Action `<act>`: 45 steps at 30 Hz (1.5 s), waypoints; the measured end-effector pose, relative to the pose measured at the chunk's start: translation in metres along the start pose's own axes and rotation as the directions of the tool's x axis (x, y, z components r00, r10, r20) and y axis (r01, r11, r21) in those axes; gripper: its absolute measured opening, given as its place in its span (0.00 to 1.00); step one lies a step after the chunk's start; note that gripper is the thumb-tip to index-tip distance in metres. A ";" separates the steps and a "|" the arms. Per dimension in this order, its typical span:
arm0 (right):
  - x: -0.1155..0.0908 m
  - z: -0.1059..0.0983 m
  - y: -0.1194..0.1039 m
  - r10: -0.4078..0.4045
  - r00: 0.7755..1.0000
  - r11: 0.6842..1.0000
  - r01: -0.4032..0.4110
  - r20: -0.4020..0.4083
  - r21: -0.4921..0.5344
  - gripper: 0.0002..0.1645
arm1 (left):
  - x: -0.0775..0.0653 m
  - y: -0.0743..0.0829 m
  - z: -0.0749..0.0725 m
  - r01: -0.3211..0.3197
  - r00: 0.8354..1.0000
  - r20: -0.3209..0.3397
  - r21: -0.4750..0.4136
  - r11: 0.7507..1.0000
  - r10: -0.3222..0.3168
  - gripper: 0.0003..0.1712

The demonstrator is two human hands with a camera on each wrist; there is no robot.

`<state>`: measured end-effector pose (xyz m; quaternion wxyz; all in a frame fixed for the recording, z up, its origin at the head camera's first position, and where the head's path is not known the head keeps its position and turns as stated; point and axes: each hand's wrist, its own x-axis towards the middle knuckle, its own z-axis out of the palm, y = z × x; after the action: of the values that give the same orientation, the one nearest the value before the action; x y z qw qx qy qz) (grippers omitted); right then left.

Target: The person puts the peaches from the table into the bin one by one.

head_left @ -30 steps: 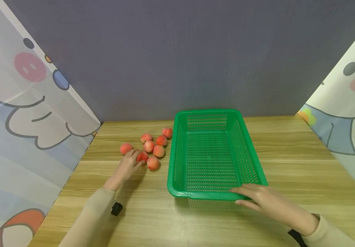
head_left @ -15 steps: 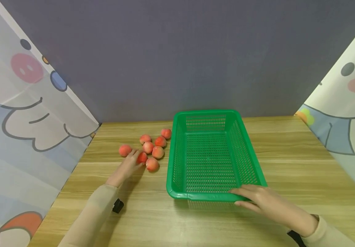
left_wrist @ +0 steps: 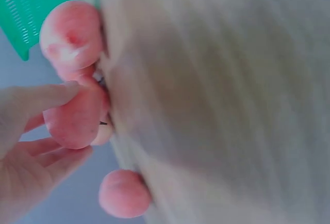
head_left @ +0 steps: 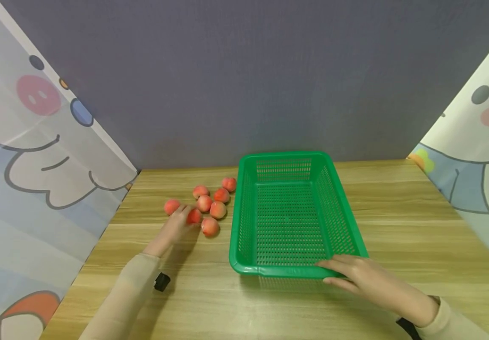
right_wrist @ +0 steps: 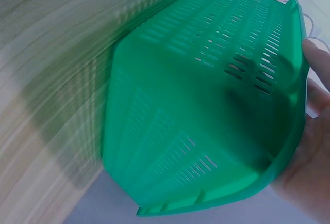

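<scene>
My left hand (head_left: 175,228) holds a red peach (head_left: 194,216) at the left of the group. In the left wrist view, the thumb lies on one side of this peach (left_wrist: 77,116) and the fingers on the other. Close to the held fruit are several more peaches, among them a pale orange one (head_left: 210,227) nearer the front and another (head_left: 171,207) just beyond the knuckles. My right hand (head_left: 359,275) grips the near rim of a green plastic basket (head_left: 287,270) at its right corner, fingers over the rim and thumb on the outside.
The basket stands upright on the wooden table (head_left: 227,311), right of the peaches, with nothing inside. A dark grey partition (head_left: 244,85) rises behind the table. Cartoon-printed sheets (head_left: 70,189) flank it on both sides.
The left hand has drawn in slightly, and the red peach in it has shifted a little left, away from its neighbours. The right hand and the basket stay in place.
</scene>
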<state>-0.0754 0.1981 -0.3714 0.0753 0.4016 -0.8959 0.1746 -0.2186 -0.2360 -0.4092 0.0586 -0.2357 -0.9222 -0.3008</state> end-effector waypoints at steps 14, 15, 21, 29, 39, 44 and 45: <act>0.000 -0.001 -0.002 0.001 1.000 1.000 -0.001 -0.004 0.002 0.19 | 0.008 0.038 -0.041 -0.031 0.997 -0.060 0.243 0.970 0.047 0.24; -0.001 -0.001 -0.002 0.002 1.000 1.000 -0.002 -0.004 0.001 0.19 | 0.010 0.041 -0.042 -0.034 0.997 -0.052 0.239 0.970 0.048 0.24; -0.001 -0.001 -0.001 0.001 1.000 1.000 -0.001 -0.003 -0.005 0.19 | 0.026 0.056 -0.046 -0.036 0.999 0.000 0.225 0.974 0.037 0.24; 0.000 0.000 -0.001 -0.002 1.000 1.000 0.002 -0.013 -0.009 0.19 | 0.054 0.081 -0.047 -0.015 0.994 0.106 0.215 0.977 -0.008 0.27; -0.001 0.000 -0.001 -0.011 1.000 1.000 0.011 -0.014 -0.005 0.19 | 0.089 0.116 -0.043 -0.127 0.980 0.183 0.246 0.961 0.082 0.26; -0.002 0.001 -0.001 -0.012 1.000 1.000 0.012 -0.023 -0.014 0.19 | 0.103 0.134 -0.041 -0.127 0.968 0.245 0.263 0.956 0.061 0.25; -0.002 0.001 -0.001 -0.013 1.000 1.000 0.012 -0.025 -0.016 0.19 | 0.106 0.138 -0.041 -0.123 0.966 0.254 0.267 0.956 0.053 0.25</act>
<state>-0.0738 0.1983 -0.3727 0.0910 0.4043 -0.8937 0.1720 -0.2486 -0.1200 -0.2772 -0.0094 -0.3012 -0.9442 -0.1330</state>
